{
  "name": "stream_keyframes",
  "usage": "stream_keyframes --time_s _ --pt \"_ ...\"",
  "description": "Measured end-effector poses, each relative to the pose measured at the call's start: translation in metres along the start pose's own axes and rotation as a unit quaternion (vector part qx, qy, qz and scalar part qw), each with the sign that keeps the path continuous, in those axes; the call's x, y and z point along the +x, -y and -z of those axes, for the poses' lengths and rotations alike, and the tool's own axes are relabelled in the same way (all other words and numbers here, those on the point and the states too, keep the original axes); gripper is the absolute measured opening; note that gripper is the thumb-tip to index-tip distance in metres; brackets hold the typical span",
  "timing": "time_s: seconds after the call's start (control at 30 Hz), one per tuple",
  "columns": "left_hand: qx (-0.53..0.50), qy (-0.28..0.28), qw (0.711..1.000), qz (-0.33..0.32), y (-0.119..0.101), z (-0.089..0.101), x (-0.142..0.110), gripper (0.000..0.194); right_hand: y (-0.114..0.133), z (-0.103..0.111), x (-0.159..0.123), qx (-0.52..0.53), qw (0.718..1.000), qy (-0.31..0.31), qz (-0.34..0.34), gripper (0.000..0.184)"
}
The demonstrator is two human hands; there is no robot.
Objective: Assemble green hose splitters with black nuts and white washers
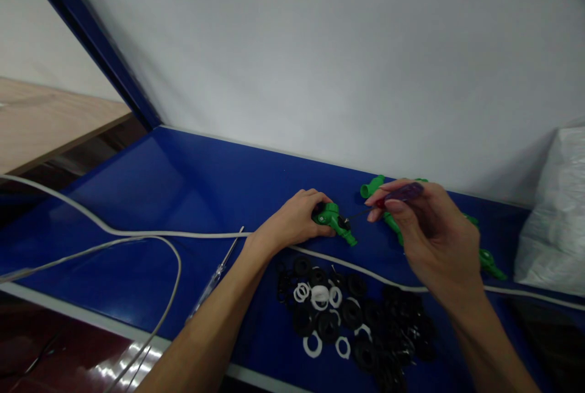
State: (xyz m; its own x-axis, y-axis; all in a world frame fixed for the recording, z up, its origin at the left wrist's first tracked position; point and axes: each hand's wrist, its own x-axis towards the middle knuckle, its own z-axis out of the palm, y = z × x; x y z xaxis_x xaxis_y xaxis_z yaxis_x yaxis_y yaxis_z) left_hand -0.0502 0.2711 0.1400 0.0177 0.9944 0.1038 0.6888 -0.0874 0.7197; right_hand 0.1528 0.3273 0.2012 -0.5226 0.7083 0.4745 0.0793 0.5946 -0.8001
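My left hand (301, 216) is closed round a green plastic valve-like fitting (329, 216) with a black part at its side, held down on the blue table. In my right hand (434, 234) is a screwdriver (406, 192) with a purple and red handle. Its thin shaft points left at the black part of the fitting; whether the tip touches, I cannot tell. Behind and beside my right hand lie more green fittings (372, 186), partly hidden by it. Black rings (328, 325) and white rings (312, 344) lie in a loose pile on the table between my forearms.
A white cable (183, 234) runs across the blue table (219, 167), passing under my left forearm. Another screwdriver (214, 280) with a clear handle lies left of that forearm. A white plastic bag (555, 216) stands at the right, and a pale wall (320, 64) rises behind.
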Motion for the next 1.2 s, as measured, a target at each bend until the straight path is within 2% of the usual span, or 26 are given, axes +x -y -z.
stream_keyframes --time_s 0.33,0.47,0.57,0.7,0.87,0.97,1.1,1.2 --pt "0.005 0.001 1.000 0.002 -0.001 0.000 0.000 0.048 0.005 -0.006 0.010 0.010 1.000 0.013 -0.016 0.009" --pt "0.013 0.001 1.000 0.006 -0.002 0.001 0.000 0.046 0.010 -0.010 0.027 0.016 0.997 0.062 -0.042 0.024" --pt "0.017 0.002 1.000 0.011 -0.004 0.002 0.000 0.043 0.010 -0.011 0.038 0.011 0.994 0.095 -0.046 0.026" --pt "0.018 0.005 1.000 0.006 -0.005 0.003 0.000 0.040 0.013 -0.008 0.040 -0.044 0.990 0.128 -0.027 0.036" --pt "0.016 -0.003 1.000 -0.002 0.000 0.000 0.001 0.045 0.021 0.002 0.036 -0.133 0.978 0.159 -0.002 0.030" --pt "0.011 -0.004 1.000 -0.007 0.002 -0.001 0.001 0.048 0.020 0.007 0.036 -0.140 0.978 0.151 -0.015 0.026" --pt "0.011 0.000 1.000 -0.001 0.000 -0.001 0.001 0.048 0.016 0.011 0.034 -0.084 0.986 0.135 -0.039 0.025" --pt "0.010 0.006 1.000 0.007 -0.002 0.000 0.002 0.048 0.017 0.014 0.035 -0.058 0.989 0.135 -0.029 0.026"
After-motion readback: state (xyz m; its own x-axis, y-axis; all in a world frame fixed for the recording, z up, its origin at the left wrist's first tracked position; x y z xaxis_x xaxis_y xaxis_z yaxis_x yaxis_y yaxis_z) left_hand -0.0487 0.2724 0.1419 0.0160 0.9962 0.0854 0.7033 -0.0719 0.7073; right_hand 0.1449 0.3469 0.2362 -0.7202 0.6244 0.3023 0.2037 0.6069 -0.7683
